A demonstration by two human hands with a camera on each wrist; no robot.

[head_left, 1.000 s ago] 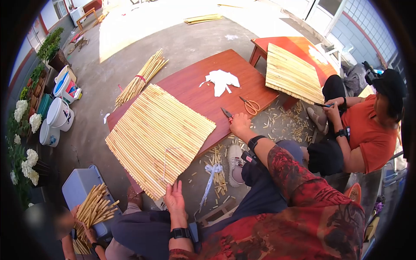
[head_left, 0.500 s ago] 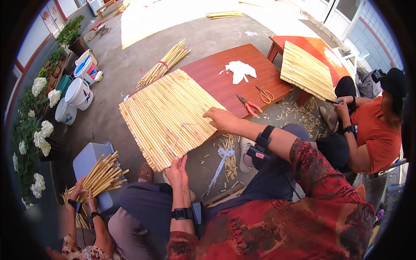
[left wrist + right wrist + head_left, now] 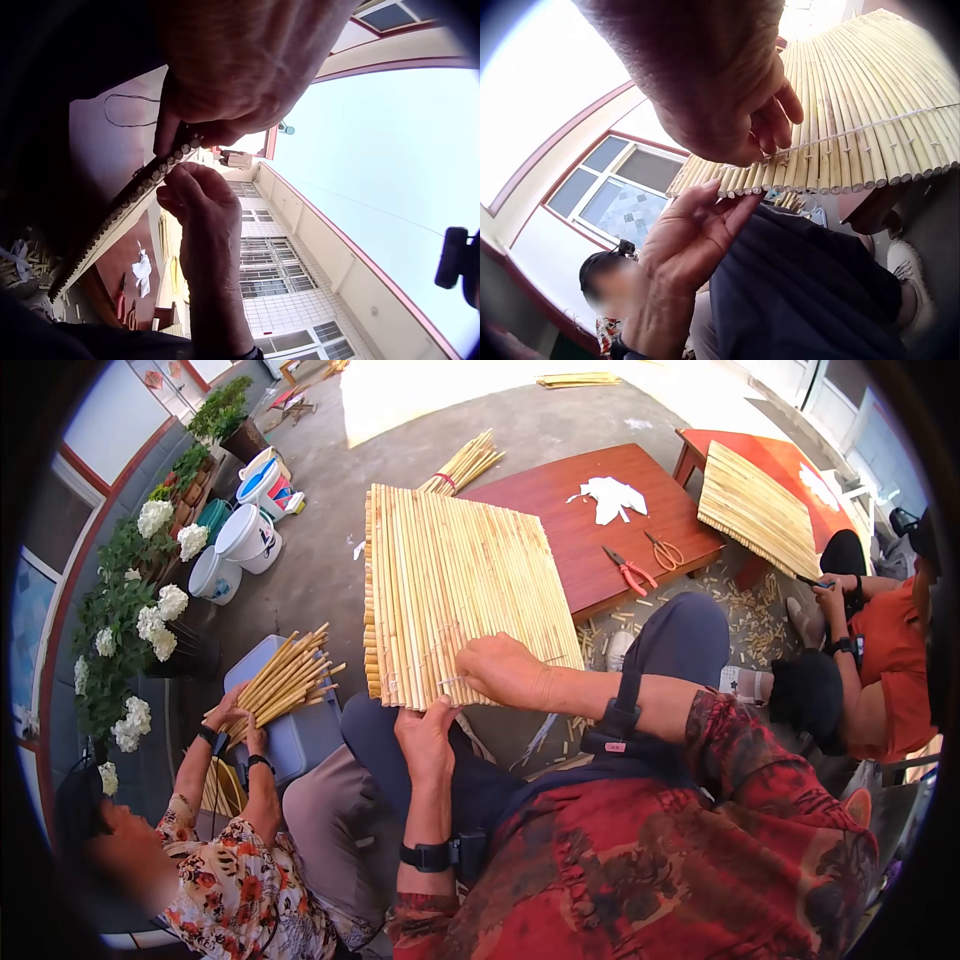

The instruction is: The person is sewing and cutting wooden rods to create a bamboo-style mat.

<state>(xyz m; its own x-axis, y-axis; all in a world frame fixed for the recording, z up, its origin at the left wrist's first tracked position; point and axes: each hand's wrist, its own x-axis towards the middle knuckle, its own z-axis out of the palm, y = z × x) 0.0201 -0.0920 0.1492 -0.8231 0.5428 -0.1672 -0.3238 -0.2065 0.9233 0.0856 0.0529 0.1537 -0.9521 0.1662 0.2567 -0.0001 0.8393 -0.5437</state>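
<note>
A mat of pale reed sticks (image 3: 450, 570) stands tilted in front of me, its near edge over my lap. My left hand (image 3: 425, 745) grips that edge near the left corner, thumb on top and fingers beneath, as the right wrist view shows. Just above it, my right hand (image 3: 505, 670) bends over the mat. Its curled fingers pinch at a thin white string (image 3: 870, 126) that runs across the sticks, close to the cut ends; the fingertips are partly hidden. In the left wrist view, the right thumb and forefinger meet beside the row of stick ends.
On the red-brown table (image 3: 590, 465) lie red-handled pliers (image 3: 628, 572), scissors (image 3: 665, 552) and crumpled white material (image 3: 610, 498). A person on the left holds loose sticks (image 3: 285, 685) over a grey-blue bin (image 3: 300, 745). A person on the right works at another mat (image 3: 755, 505).
My right hand has let go of the pliers on the table and moved left to the string on the mat. The mat has been drawn nearer and turned, with my left hand still at its edge.
</note>
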